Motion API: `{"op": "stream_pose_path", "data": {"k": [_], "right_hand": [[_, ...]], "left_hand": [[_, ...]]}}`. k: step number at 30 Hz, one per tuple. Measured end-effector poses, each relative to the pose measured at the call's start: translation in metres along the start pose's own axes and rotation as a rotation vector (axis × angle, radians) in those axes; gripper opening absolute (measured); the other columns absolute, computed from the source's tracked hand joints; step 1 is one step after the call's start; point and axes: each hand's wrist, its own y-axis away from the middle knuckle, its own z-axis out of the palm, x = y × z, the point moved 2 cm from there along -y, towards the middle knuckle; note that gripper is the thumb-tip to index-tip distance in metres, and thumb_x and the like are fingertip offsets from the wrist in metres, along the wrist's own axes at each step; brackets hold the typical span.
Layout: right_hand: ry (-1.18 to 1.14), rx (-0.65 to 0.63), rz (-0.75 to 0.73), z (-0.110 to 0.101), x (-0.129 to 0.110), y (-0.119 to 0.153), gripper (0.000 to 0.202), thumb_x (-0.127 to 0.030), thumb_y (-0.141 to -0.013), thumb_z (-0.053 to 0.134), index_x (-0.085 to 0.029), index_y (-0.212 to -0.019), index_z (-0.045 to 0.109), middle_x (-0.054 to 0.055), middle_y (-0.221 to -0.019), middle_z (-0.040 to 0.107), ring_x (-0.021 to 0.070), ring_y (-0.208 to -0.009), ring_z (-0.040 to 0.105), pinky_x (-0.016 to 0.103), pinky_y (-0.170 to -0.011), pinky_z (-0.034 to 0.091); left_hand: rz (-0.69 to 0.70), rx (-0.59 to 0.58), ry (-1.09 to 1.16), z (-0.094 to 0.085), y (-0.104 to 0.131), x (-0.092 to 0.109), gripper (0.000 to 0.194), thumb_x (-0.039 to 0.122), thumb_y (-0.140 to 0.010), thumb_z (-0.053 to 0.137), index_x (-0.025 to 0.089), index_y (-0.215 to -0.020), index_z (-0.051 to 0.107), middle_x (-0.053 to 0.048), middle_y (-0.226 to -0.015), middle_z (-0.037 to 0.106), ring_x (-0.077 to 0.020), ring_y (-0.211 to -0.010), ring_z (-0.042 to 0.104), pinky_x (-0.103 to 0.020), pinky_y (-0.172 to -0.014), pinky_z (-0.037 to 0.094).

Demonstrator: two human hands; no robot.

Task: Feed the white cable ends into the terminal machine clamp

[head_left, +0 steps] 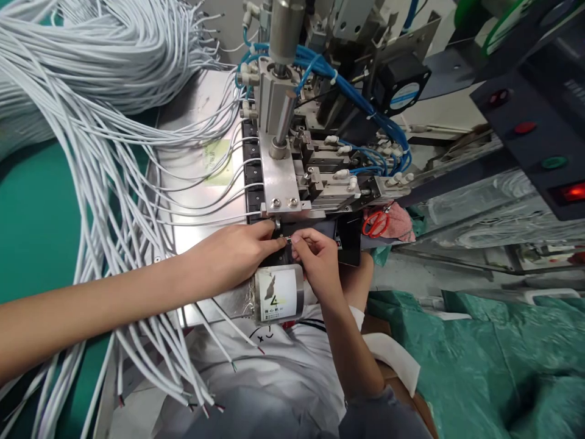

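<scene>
My left hand [242, 250] reaches in at the front edge of a pneumatic machine [280, 177], thumb and fingers closed together. My right hand [317, 259] meets it fingertip to fingertip, pinching beside it. Between the fingertips is a tiny bright piece, too small to name; whether a cable runs under the left palm is hidden. Just above the hands, several white cables [201, 221] enter the slots of a black holder [252, 177] on the machine. Below the hands a labelled cover [278, 294] juts out.
A large bundle of white cables [114, 55] lies at left on a green surface [27, 201], its stripped ends hanging near my lap. Red-handled scissors [375, 224] rest by a pink cloth [398, 222]. A control box [539, 122] stands right, above green sheeting [484, 353].
</scene>
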Motion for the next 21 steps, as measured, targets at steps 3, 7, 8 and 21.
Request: {"op": "stream_pose_path", "data": {"k": [3, 7, 8, 21], "right_hand": [[0.01, -0.018, -0.007, -0.0005, 0.0006, -0.001, 0.015, -0.03, -0.076, 0.061, -0.017, -0.068, 0.057, -0.004, -0.055, 0.051, 0.0088, -0.052, 0.045, 0.022, -0.051, 0.037], [0.043, -0.032, -0.028, -0.0035, 0.0005, -0.0012, 0.015, -0.029, -0.075, 0.061, -0.017, -0.068, 0.058, -0.003, -0.056, 0.053, 0.0095, -0.053, 0.048, 0.022, -0.052, 0.039], [0.048, -0.032, -0.037, -0.0042, 0.0003, -0.001, 0.015, -0.029, -0.076, 0.061, -0.017, -0.068, 0.058, -0.003, -0.057, 0.054, 0.0096, -0.053, 0.048, 0.022, -0.052, 0.039], [-0.022, -0.059, 0.059, -0.0001, 0.0003, -0.0022, 0.015, -0.028, -0.075, 0.058, -0.016, -0.066, 0.055, -0.006, -0.048, 0.046, 0.0074, -0.046, 0.041, 0.021, -0.047, 0.033]], "left_hand": [[0.007, 0.007, -0.089, -0.0014, -0.0002, 0.0004, 0.039, 0.008, -0.085, 0.038, 0.016, -0.115, 0.06, -0.006, -0.084, 0.055, -0.0117, -0.058, 0.056, -0.022, -0.051, 0.041], [0.017, 0.006, -0.135, -0.0028, -0.0001, 0.0021, 0.038, 0.005, -0.083, 0.039, 0.016, -0.113, 0.061, -0.006, -0.085, 0.055, -0.01, -0.057, 0.053, -0.021, -0.05, 0.038], [0.019, 0.007, -0.141, -0.0031, -0.0001, 0.0025, 0.039, 0.005, -0.083, 0.039, 0.017, -0.113, 0.061, -0.006, -0.085, 0.055, -0.0103, -0.057, 0.053, -0.021, -0.05, 0.037], [0.014, -0.061, -0.24, -0.0073, -0.0006, 0.004, 0.045, 0.002, -0.079, 0.041, 0.019, -0.117, 0.058, -0.006, -0.087, 0.055, -0.012, -0.055, 0.054, -0.023, -0.049, 0.037]]}}
